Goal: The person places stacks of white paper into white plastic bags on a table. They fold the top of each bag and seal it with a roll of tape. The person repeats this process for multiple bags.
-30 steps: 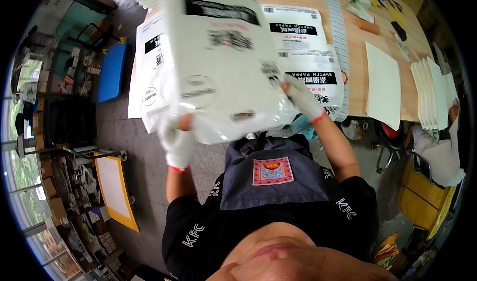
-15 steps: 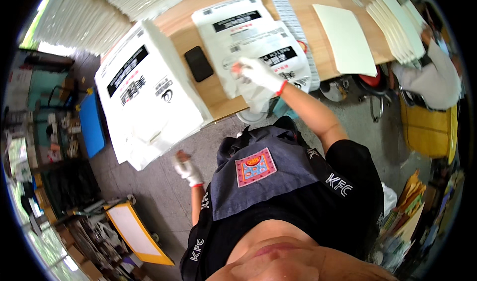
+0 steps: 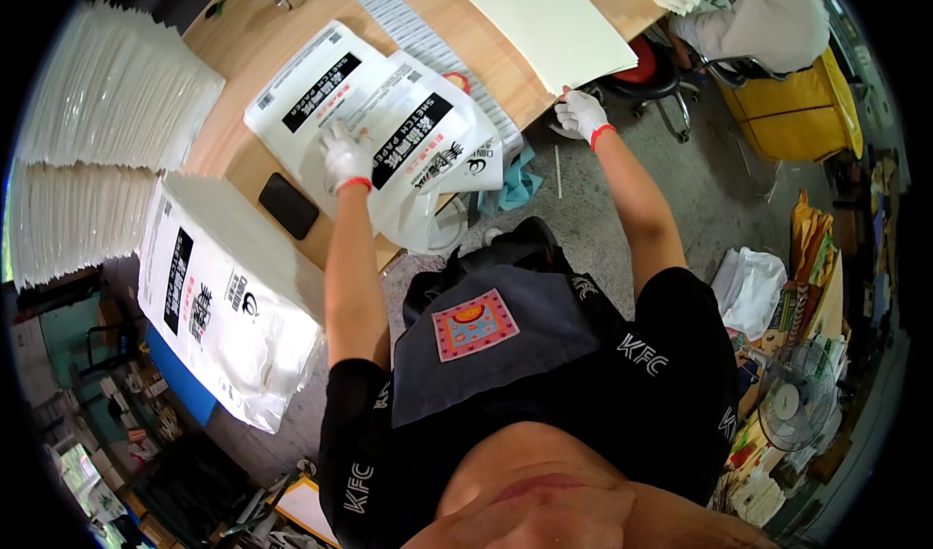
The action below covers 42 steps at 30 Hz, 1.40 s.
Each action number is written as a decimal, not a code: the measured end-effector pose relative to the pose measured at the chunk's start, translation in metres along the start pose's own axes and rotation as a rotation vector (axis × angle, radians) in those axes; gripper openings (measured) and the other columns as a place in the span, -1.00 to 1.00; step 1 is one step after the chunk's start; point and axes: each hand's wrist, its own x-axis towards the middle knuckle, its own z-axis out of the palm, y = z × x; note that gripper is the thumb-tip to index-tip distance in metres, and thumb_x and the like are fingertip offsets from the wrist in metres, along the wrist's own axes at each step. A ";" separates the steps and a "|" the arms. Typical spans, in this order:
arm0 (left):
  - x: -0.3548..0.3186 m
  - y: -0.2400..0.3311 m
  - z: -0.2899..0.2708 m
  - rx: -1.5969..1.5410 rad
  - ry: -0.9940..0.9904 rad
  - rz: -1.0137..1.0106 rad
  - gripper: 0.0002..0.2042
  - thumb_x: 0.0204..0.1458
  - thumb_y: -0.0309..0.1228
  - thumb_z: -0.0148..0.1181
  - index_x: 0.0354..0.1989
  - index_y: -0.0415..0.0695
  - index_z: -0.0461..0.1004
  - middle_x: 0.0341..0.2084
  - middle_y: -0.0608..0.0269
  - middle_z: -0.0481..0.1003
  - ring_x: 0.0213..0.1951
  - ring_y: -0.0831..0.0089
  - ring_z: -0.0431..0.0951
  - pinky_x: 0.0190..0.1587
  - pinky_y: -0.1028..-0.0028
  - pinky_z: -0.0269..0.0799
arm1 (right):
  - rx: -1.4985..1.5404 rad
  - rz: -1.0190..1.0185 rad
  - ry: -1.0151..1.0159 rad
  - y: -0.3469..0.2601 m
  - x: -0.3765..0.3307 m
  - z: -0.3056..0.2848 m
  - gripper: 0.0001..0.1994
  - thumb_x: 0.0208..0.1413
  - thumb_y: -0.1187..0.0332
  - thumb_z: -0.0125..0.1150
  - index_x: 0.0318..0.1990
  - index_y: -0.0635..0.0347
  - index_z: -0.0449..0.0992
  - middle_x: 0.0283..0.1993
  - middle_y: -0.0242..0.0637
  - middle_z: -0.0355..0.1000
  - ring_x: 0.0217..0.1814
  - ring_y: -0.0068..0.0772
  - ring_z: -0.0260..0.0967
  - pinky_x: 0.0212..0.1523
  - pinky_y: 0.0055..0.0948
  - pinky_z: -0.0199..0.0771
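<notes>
White bags (image 3: 413,141), left grip (image 3: 346,157) spread on top, right grip (image 3: 582,115) at corner of paper stack (image 3: 544,24), cannot tell if pinching

Both hands (image 3: 346,157) (image 3: 581,116) well apart, arms (image 3: 352,282) (image 3: 637,199) outstretched — left fingers (image 3: 339,133) spread.

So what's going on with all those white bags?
Two gloved hands are busy at the table. The person's left hand is on the flat printed bags, while the right hand is at the near corner of the cream paper. A phone lies between those bags and a big wrapped stack on the left. Another person is farther off to the right.
</notes>
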 end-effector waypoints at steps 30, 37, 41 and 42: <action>-0.097 0.191 0.033 -1.278 -0.979 -0.560 -0.54 0.00 -0.35 0.20 0.07 -0.29 0.32 -0.08 0.09 0.46 -0.08 0.34 0.48 -0.02 0.46 0.34 | -0.200 0.362 -0.582 0.028 -0.202 0.042 -0.57 0.25 0.03 -0.16 -0.38 0.22 0.46 -0.46 -0.27 0.46 -0.45 -0.48 0.39 -0.45 -0.55 0.35; -0.060 0.155 -0.048 -1.271 -1.211 -0.535 -0.57 0.05 -0.46 0.11 0.12 -0.30 0.28 -0.11 0.09 0.48 -0.16 0.35 0.54 -0.11 0.40 0.48 | -0.248 -0.380 -0.153 0.012 -0.092 -0.047 -0.62 0.19 0.36 0.03 0.15 0.22 0.33 0.19 -0.22 0.28 0.04 -0.37 0.37 0.07 -0.47 0.36; -0.061 0.173 -0.042 -0.555 -1.034 -0.022 -0.42 0.00 -0.32 0.14 0.17 -0.35 0.18 -0.07 -0.04 0.45 -0.12 0.19 0.54 -0.10 0.34 0.47 | 0.129 -0.092 -0.404 0.033 -0.084 -0.011 -0.57 0.20 0.31 0.05 0.19 0.27 0.28 0.08 -0.20 0.38 0.05 -0.39 0.37 0.10 -0.41 0.36; -0.078 0.193 -0.058 -0.490 -0.918 0.016 -0.31 -0.04 -0.23 0.16 0.21 -0.36 0.07 0.03 -0.16 0.33 0.00 0.07 0.43 0.01 0.27 0.38 | 0.021 -0.174 -0.439 0.034 -0.089 0.002 -0.48 0.15 0.21 0.13 0.20 0.32 0.25 0.06 -0.17 0.40 0.06 -0.35 0.36 0.08 -0.43 0.34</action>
